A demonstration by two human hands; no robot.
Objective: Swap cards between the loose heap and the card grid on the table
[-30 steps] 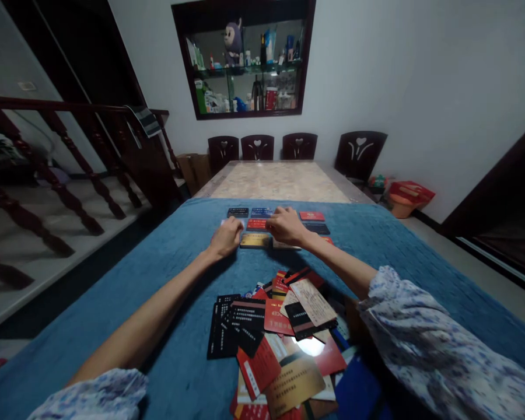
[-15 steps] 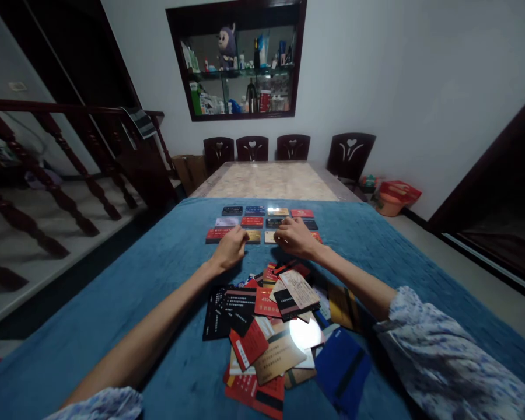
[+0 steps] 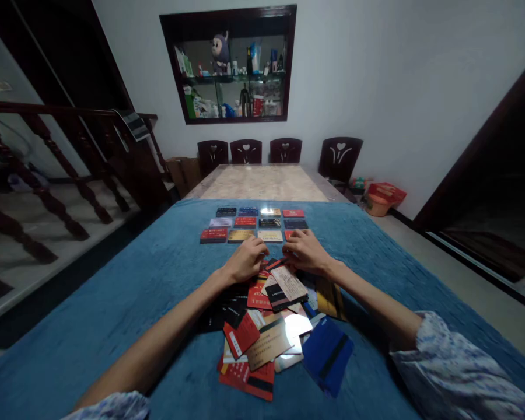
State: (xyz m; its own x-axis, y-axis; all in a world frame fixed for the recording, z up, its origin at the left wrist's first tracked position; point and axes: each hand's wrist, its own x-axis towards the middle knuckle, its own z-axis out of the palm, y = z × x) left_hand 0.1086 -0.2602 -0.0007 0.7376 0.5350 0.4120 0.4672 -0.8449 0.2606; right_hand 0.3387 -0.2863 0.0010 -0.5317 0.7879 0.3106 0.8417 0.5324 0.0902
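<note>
A loose pile of cards (image 3: 271,332) in red, black, gold and blue lies on the blue cloth (image 3: 135,291) in front of me. Beyond it, several cards (image 3: 254,223) lie face up in three neat rows. My left hand (image 3: 245,262) rests on the far edge of the pile with its fingers curled down onto the cards; what they pinch is hidden. My right hand (image 3: 307,252) lies just to its right. Its fingers are slightly spread over the pile's far edge, close to the red card (image 3: 289,234) at the near right of the rows.
The bare marble tabletop (image 3: 262,182) extends beyond the cloth, with several dark chairs (image 3: 284,150) at its far end. A wooden stair railing (image 3: 70,157) runs along the left. A wall cabinet (image 3: 230,70) holds bottles and a plush toy. A red bag (image 3: 385,195) sits on the floor at right.
Both hands have drawn back from the laid-out rows to the far edge of the pile. More cards now show in the rows than a second ago.
</note>
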